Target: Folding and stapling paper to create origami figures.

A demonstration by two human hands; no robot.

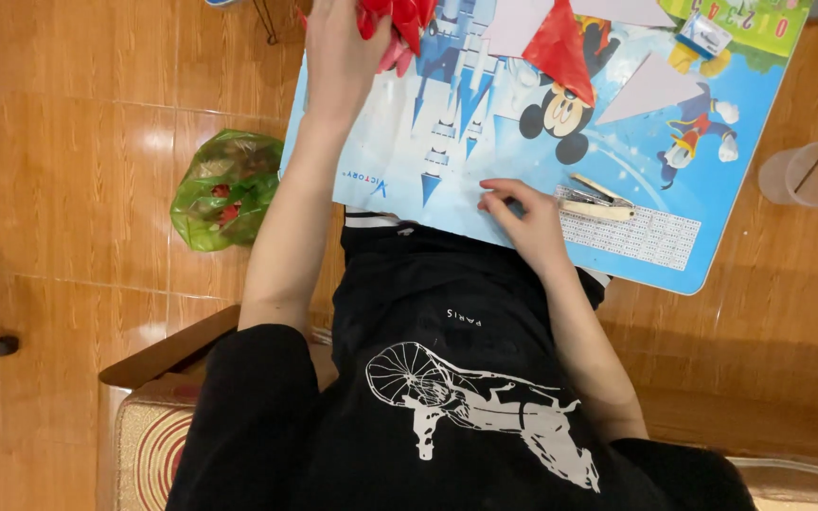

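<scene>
Left hand [338, 43] fingers beyond top edge

Red paper [400, 24]: crumpled, bunched in the left hand [338, 52] at the top centre of the frame, partly cut off by the edge. Stapler [598, 201]: cream and metal, lying flat right of centre, just beside the right hand [523, 218] fingertips.

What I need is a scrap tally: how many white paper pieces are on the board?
3 white pieces: one left of the red paper, one at the top edge, one below that. Others may be off-frame.
</scene>
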